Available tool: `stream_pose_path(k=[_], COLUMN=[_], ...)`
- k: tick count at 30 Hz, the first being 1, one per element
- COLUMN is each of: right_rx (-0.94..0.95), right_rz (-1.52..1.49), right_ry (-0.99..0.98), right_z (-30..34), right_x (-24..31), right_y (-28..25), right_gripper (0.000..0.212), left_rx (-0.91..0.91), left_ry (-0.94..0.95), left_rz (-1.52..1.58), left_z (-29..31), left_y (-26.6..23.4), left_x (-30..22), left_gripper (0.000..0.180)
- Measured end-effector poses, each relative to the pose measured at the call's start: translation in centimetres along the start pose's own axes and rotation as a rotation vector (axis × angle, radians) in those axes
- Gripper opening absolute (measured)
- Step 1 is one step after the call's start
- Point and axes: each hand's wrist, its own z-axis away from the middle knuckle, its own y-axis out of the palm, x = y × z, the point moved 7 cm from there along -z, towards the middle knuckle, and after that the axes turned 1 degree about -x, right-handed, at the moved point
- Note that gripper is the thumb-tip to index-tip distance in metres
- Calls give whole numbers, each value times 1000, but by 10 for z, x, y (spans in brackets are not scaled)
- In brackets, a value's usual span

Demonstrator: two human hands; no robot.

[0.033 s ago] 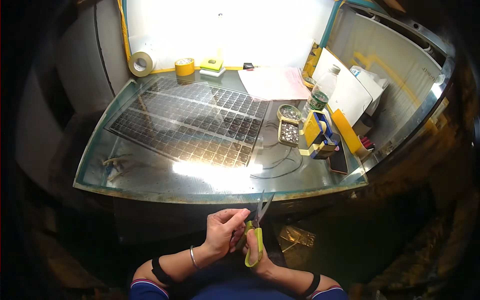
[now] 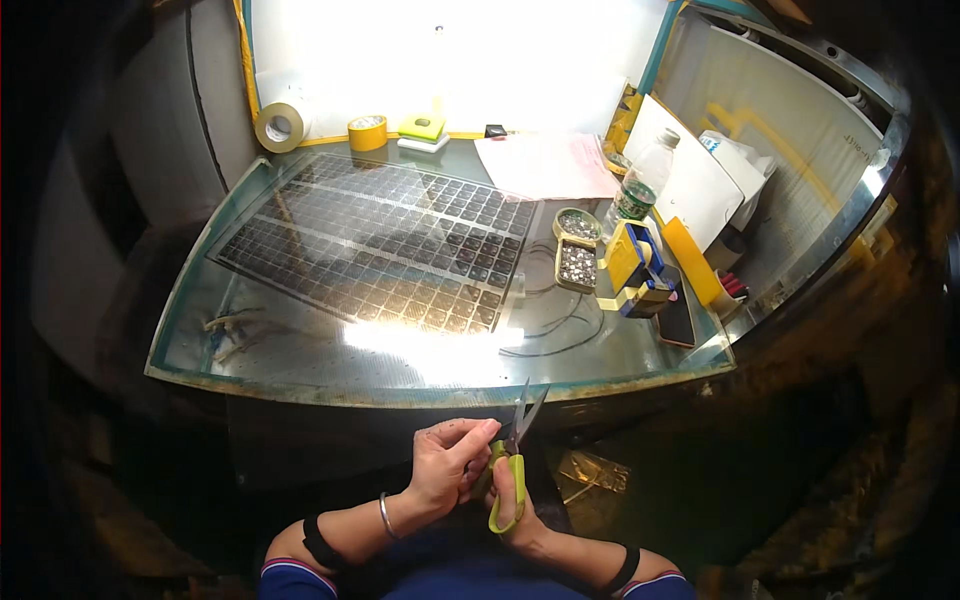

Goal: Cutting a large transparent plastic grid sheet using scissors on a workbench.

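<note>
My right hand [image 2: 513, 512] is closed round the yellow-green handles of a pair of scissors [image 2: 516, 468]. Their metal blades stand parted and point up and away, just in front of the table's near edge. Beside them on the left, my left hand [image 2: 447, 462] is closed in a pinch, thumb against finger, close to the scissors' pivot. Something small and dark shows by its fingertips, against a dark background; I cannot make out what it is. The lower fingers of this hand are partly hidden behind the scissors' handle.
A glass-topped table [image 2: 300, 360] spreads ahead, with a dark gridded sheet [image 2: 400, 240] on it. Toward the right are tins of small metallic pieces [image 2: 577, 264], a tape dispenser [image 2: 636, 268], a plastic bottle [image 2: 645, 180] and a phone [image 2: 676, 318]. Tape rolls [image 2: 367, 133] stand at the back.
</note>
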Motion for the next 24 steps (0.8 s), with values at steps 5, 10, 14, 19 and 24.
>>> stream_pose_path(k=[5,10,14,19,24], right_rx=[-92,-94,-101,-48,8], right_rz=[69,174,254,166,-143], right_ry=[-18,-54,-89,-138,9], right_z=[-3,-1,-2,-1,7], right_x=[-3,-2,-5,-18,-22], right_y=[-4,-8,-11,-16,-12], right_gripper=[37,46,50,50,58], left_rx=[-27,-26,-2,37,66], left_ry=[19,45,27,-32,-190], left_rz=[6,-32,-23,12,80], left_z=[-4,-3,-3,0,6], left_y=[2,3,4,6,2], left_x=[5,5,6,5,5], left_gripper=[18,17,18,19,21])
